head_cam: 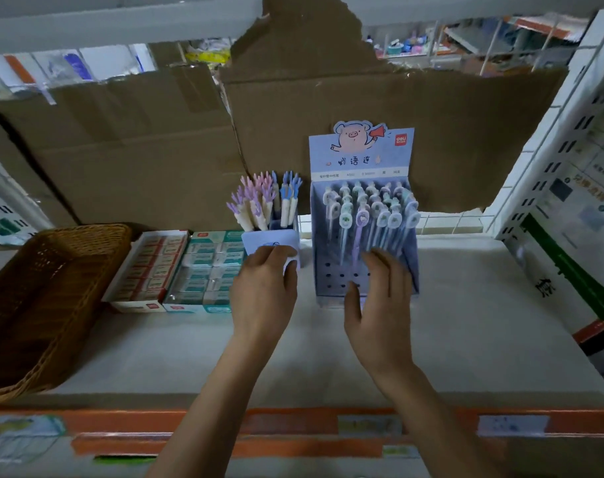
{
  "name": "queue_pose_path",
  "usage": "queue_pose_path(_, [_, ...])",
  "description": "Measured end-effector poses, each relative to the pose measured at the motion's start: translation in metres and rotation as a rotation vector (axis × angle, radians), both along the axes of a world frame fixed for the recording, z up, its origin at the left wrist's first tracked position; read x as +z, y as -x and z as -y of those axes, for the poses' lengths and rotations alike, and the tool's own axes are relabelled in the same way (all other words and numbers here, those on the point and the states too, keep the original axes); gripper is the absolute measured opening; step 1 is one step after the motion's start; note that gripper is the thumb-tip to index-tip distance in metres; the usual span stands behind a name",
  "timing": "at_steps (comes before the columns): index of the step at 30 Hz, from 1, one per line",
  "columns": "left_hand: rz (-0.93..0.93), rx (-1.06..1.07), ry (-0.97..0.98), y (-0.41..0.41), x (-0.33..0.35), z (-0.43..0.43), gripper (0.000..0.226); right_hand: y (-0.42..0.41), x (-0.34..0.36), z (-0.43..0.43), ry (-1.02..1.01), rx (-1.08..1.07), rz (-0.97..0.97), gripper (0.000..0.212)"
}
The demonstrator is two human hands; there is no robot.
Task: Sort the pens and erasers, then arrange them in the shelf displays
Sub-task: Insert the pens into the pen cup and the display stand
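The blue pen display box point(328, 281), with a pig on its header card, stands on the shelf point(466, 322) straight ahead of the right hand point(379, 305). That hand is the nearer one, and its straight, unclenched fingers lie on the box's front right part with the thumb before the perforated tray. The box runs away from the person, and its charm-topped gel pens point(362, 215) lean back in rows. Just left of the box, the left hand point(262, 291) grips the front of a small pen holder point(259, 241). It holds upright pens with hand-shaped tops point(255, 201) in lilac, pink and blue. Farther left lie two eraser boxes point(204, 267), then a wicker basket point(86, 232). Any squaring-up likely means sliding holder and box together.
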State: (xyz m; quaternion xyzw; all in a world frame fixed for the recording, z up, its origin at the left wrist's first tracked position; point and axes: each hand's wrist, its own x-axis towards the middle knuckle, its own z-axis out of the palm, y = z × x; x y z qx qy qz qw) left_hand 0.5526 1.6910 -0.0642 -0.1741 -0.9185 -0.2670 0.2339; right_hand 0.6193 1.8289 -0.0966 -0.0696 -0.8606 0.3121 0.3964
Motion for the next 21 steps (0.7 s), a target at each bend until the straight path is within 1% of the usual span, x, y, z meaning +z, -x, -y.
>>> queue_pose_path(4, [-0.045, 0.074, 0.065, -0.008, 0.009, 0.047, 0.021, 0.007, 0.001, 0.047, -0.071, 0.123, 0.033, 0.032])
queue_pose_path(9, [-0.086, 0.213, 0.145, -0.023, 0.015, 0.144, 0.028, 0.025, 0.005, 0.127, -0.075, 0.303, 0.114, 0.035])
queue_pose_path(11, [-0.070, 0.265, 0.189, -0.027, 0.014, 0.190, 0.036, 0.031, 0.007, 0.166, -0.090, 0.360, 0.123, 0.036])
queue_pose_path(13, [-0.030, 0.309, 0.233, -0.031, 0.010, 0.236, 0.039, 0.035, 0.008, 0.204, -0.124, 0.430, 0.166, 0.043])
queue_pose_path(15, [0.051, 0.362, 0.315, -0.033, 0.005, 0.280, 0.036, 0.039, 0.008, 0.240, -0.154, 0.530, 0.220, 0.055])
queue_pose_path(17, [0.225, 0.400, 0.419, -0.035, 0.002, 0.315, 0.041, 0.046, 0.006, 0.271, -0.168, 0.617, 0.264, 0.062])
queue_pose_path(19, [0.418, 0.385, 0.466, -0.034, 0.001, 0.341, 0.049, 0.053, 0.005, 0.299, -0.186, 0.676, 0.331, 0.067])
queue_pose_path(21, [0.505, 0.334, 0.524, -0.034, 0.001, 0.360, 0.046, 0.063, 0.001, 0.323, -0.228, 0.725, 0.460, 0.067])
